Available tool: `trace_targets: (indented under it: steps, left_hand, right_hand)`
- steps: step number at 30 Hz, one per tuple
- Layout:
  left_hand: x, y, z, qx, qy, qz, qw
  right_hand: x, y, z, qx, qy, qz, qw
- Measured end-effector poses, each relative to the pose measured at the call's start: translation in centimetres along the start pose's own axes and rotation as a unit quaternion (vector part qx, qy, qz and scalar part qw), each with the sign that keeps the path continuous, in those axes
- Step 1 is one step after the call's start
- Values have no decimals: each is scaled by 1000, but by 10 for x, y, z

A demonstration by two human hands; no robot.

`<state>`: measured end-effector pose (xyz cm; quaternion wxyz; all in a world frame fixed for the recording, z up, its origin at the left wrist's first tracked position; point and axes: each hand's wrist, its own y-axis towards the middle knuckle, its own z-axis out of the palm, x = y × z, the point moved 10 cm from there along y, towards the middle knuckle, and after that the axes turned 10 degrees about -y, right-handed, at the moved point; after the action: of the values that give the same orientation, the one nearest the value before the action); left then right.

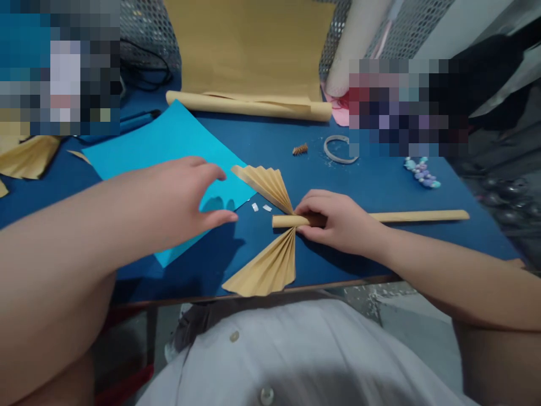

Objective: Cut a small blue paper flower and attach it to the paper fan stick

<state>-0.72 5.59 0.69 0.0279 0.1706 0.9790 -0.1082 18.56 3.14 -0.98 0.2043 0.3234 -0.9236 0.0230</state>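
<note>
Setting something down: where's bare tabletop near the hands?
Bare blue tabletop lies between the rolled kraft paper and the pleated paper fans, and between the long paper rod and the beads. Crowded at the right hand, where fans meet rod.

Pleated fan (266,268): matt kraft paper. Rolled tube (422,216): smooth kraft paper. Sheet (160,149): matt turquoise paper.

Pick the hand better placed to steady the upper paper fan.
Left, likely: the left hand is open beside the upper paper fan, while the right hand grips the paper tube.
</note>
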Motion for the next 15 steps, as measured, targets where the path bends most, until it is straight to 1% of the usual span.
trace_targets:
  steps: [1,2,3,5,7,9,11,13,15]
  left_hand:
    - [11,-5,2,-13,13,-14,1000]
    - [17,-10,11,0,27,-12,1000]
    - [23,-15,15,-16,33,-20,999]
    - [23,-24,30,-10,19,-11,1000]
    - [18,-30,36,-17,10,-21,1000]
    - [8,-34,35,-21,15,-30,999]
    - [0,-36,31,-20,25,-36,999]
    - [-2,-36,26,-16,30,-43,998]
    - [-1,-34,24,-8,29,-46,998]
  right_hand:
    - [-2,-2,-6,-9,-7,4,1000]
    - [-5,-4,-14,-21,-16,9,1000]
    - [-9,-7,-22,-36,-27,16,999]
    - [-18,-9,-35,-56,-45,31,997]
    - [-28,-8,-43,-65,-56,45,995]
    - [-36,-5,-43,-67,-60,54,994]
    - [-42,0,-39,-63,-60,63,994]
    - [-44,4,-33,-58,-56,65,995]
    - [-41,9,-29,-61,-53,53,995]
